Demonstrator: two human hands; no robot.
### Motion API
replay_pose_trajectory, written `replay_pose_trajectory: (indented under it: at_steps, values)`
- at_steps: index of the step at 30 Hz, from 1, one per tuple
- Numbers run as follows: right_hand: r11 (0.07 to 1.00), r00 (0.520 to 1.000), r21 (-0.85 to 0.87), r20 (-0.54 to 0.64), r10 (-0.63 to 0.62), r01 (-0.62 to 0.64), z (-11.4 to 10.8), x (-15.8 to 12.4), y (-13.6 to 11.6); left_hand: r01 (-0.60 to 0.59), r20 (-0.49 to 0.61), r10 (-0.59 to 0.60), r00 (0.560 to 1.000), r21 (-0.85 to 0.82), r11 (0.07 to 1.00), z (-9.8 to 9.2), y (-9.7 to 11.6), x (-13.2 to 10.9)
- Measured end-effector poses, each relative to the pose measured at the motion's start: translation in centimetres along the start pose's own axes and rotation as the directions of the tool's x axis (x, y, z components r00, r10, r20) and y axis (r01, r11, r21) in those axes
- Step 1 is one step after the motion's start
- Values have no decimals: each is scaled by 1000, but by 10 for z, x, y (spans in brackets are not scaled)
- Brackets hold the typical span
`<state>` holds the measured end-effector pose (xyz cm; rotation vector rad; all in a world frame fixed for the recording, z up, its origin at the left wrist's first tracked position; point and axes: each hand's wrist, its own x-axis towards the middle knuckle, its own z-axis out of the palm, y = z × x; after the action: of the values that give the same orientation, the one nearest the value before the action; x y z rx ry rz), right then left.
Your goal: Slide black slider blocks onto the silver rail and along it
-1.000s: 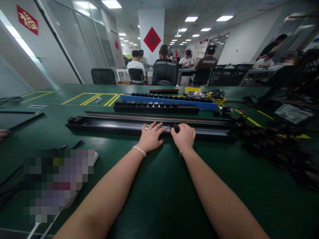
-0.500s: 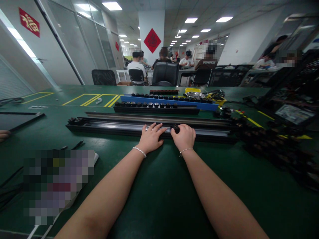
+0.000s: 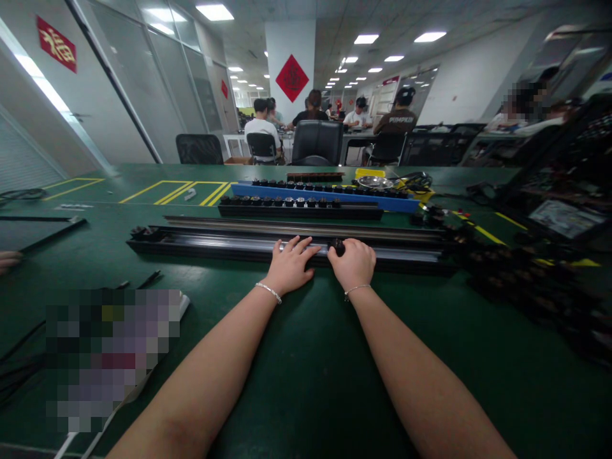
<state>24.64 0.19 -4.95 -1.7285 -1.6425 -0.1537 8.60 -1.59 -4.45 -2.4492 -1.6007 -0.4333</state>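
A long black channel-shaped rail (image 3: 229, 243) with a shiny inner strip lies crosswise in front of me. My left hand (image 3: 291, 262) rests on it near the middle, palm down with its fingers spread. Just to the right, my right hand (image 3: 354, 260) curls its thumb and fingers around a small black round part (image 3: 337, 246) at the rail; the hand covers some of it. More small black parts (image 3: 146, 234) sit at the rail's left end. Directly behind runs a second long strip (image 3: 296, 227).
Farther back lie a shorter black rail (image 3: 296, 210) and a blue rail (image 3: 401, 203) lined with black parts. Many dark parts (image 3: 516, 274) are heaped at right. A blurred-out object (image 3: 119, 357) and cables lie at left. Another person's hand (image 3: 8, 261) shows at the left edge.
Both my hands and the rail stay in the same place. In the right background a person has shifted position.
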Motion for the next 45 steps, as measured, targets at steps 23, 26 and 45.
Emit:
replay_pose_trajectory:
  at_steps: [23, 26, 45]
  values:
    - [998, 997, -4, -39, 61, -61, -1, 5, 12, 32, 32, -32, 999, -22, 999, -3, 3, 0]
    - [998, 997, -6, -44, 68, -68, -2, 5, 17, 38, 37, -37, 999, -23, 999, -4, 3, 0]
    - [991, 987, -9, -89, 135, -137, -12, 7, 30, 24, 31, -23, 999, -23, 999, -5, 2, 0]
